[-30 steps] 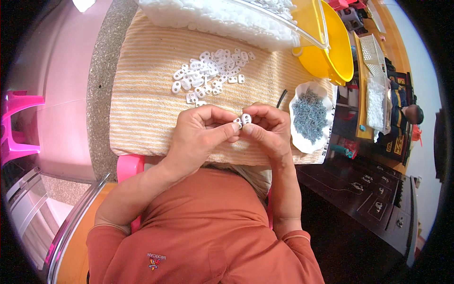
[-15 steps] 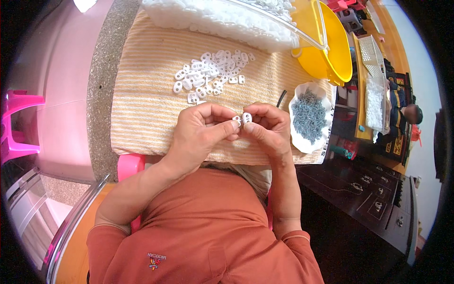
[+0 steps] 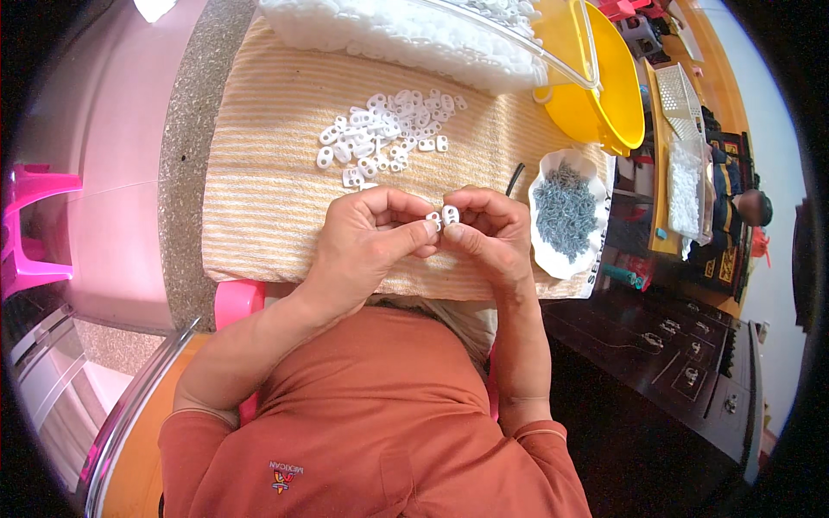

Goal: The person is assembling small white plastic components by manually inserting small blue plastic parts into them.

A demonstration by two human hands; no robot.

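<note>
Thumb and fingers of my left hand (image 3: pixel 373 231) pinch a small white plastic piece (image 3: pixel 433 219), largely covered by the fingertips. Close beside it, my right hand (image 3: pixel 494 231) grips an oval white two-hole plastic piece (image 3: pixel 451 214), which looks like part of a cord lock. The two pieces are side by side; whether they touch, I cannot tell. Beyond my hands lies a loose pile of similar white two-hole pieces (image 3: pixel 380 129) on the striped cloth (image 3: pixel 268 173). Right of my right hand, a white scalloped dish (image 3: pixel 561 268) holds many small grey metal springs (image 3: pixel 566 211).
A clear bin (image 3: pixel 406 60) full of white pieces stands at the far edge, next to a yellow bucket (image 3: pixel 617 95). A short black stick (image 3: pixel 515 180) lies near the dish. Pink stools (image 3: pixel 39 233) stand at left. At right, a person (image 3: pixel 751 207) is near another table.
Almost nothing differs. Both hands keep their pinch on the white pieces, which shift only very slightly between the fingertips.
</note>
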